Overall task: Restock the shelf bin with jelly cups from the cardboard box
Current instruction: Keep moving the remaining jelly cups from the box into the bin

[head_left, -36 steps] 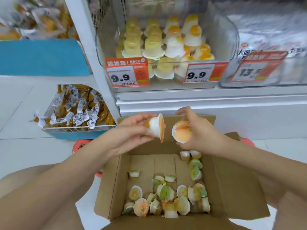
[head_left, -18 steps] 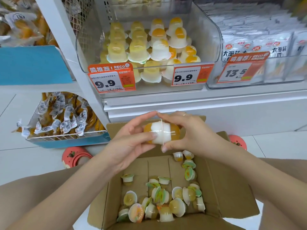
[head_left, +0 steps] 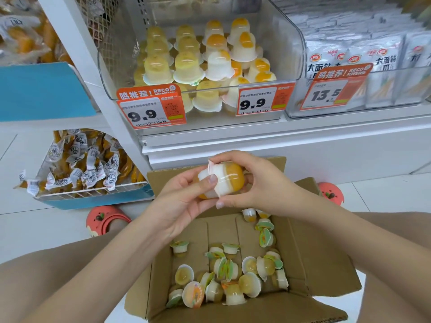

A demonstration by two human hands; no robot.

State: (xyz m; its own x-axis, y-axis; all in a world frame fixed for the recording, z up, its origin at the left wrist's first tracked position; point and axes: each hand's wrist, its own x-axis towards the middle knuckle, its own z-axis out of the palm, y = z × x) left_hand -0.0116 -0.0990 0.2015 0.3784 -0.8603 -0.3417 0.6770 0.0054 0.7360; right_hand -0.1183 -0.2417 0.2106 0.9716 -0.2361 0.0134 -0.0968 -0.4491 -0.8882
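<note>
Two orange-and-white jelly cups (head_left: 227, 179) are pressed lid to lid above the open cardboard box (head_left: 314, 257). My left hand (head_left: 184, 199) grips the left cup, thumb across its white part. My right hand (head_left: 258, 183) grips the right cup by its orange dome. Several loose jelly cups (head_left: 233, 276) lie in the box bottom. The clear shelf bin (head_left: 286, 43) above holds stacked yellow and orange jelly cups (head_left: 200, 57).
Price tags reading 9.9 (head_left: 151, 108) hang on the bin front. A neighbouring bin with white packets (head_left: 363, 64) stands to the right. A blue basket of wrapped snacks (head_left: 88, 169) sits on the floor to the left. Red shoes (head_left: 102, 220) flank the box.
The two cups, held apart one second ago, have been brought together lid to lid. Both hands stay above the box.
</note>
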